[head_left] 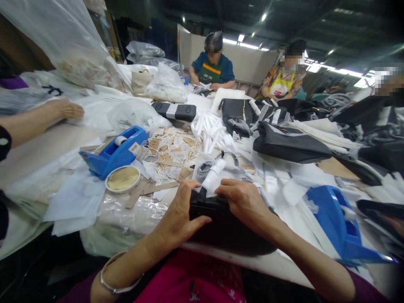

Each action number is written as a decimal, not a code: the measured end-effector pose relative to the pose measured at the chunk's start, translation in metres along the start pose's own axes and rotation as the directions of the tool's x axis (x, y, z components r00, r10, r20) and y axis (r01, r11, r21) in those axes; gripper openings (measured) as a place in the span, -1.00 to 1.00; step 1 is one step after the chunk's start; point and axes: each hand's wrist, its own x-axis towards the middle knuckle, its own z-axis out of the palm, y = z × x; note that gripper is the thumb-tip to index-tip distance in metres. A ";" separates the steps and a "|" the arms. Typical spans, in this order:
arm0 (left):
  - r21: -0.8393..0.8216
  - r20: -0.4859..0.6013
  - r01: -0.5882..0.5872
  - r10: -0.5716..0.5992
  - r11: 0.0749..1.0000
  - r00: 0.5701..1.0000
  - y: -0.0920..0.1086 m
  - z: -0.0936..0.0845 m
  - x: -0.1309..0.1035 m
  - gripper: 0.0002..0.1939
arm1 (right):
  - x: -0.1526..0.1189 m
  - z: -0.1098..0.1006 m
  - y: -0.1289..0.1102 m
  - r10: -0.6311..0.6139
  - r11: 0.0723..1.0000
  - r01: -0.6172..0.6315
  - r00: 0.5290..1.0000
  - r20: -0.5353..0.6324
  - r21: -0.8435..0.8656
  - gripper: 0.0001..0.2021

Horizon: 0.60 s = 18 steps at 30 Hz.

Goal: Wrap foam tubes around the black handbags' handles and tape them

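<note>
A black bag (225, 231) stands at the table's front edge, directly before me. My left hand (184, 210) grips its upper left corner, thumb stretched along the near face and fingers over the top edge. My right hand (243, 202) has its fingers curled over the top edge further right; the fingertips are partly hidden behind the bag. Between both hands a white-wrapped handle (213, 174) rises from the bag's top. Just behind it, a clear plastic-wrapped strap (205, 169) lies on white sheets.
A blue tape dispenser (115, 151) and a round tub (123, 179) stand left, beside a pile of strung tags (175, 145). Another blue tape dispenser (336, 223) is at right. Black bags (288, 143) lie beyond. A co-worker's hand (65, 108) reaches in from the left; other people work opposite.
</note>
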 end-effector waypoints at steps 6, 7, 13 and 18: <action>-0.026 -0.011 0.061 -0.061 0.998 0.998 0.004 0.003 0.001 -0.36 | -0.005 -0.001 -0.002 -0.052 0.998 0.051 0.998 -0.045 -0.020 -0.72; -0.028 -0.008 0.074 -0.075 0.997 0.997 0.005 0.004 0.001 -0.37 | -0.006 -0.002 -0.003 -0.055 0.998 0.054 0.997 -0.062 -0.020 -0.72; -0.045 -0.018 0.137 -0.138 0.990 0.990 0.008 0.003 -0.001 -0.29 | -0.012 -0.003 -0.005 -0.043 0.999 0.041 0.996 -0.078 -0.020 -0.73; -0.096 -0.002 0.178 -0.179 0.979 0.984 0.008 0.002 -0.003 -0.44 | -0.018 -0.002 -0.009 0.018 1.000 -0.019 0.999 0.031 0.015 -0.74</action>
